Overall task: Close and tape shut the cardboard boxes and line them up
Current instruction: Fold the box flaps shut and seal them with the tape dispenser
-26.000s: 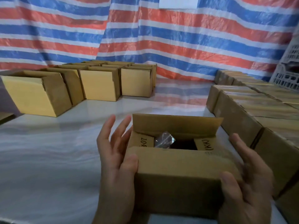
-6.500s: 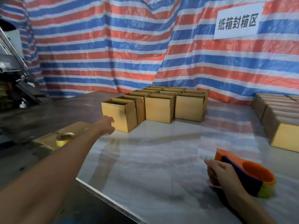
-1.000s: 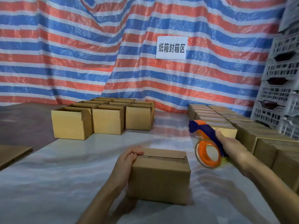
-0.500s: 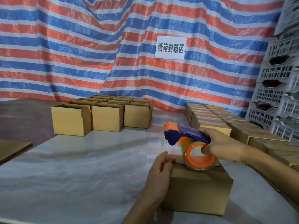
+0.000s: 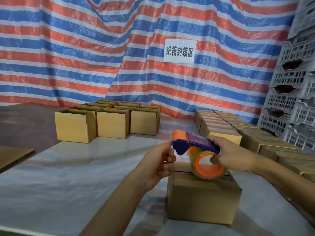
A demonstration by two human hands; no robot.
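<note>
I've got a glossy white table (image 5: 81, 171) in front of me. One closed cardboard box (image 5: 202, 201) sits on it near me, right of centre. At the far left there's a block of open-topped boxes (image 5: 110, 124), packed side by side. Along the right edge, sealed boxes (image 5: 219, 124) run away from me in tight rows.

Left hand (image 5: 159, 161): raised, forearm stretched forward, fingers curled; whether they pinch anything is not clear.
Right hand (image 5: 229, 153): fingers curled round the tape dispenser (image 5: 196, 142).
</note>
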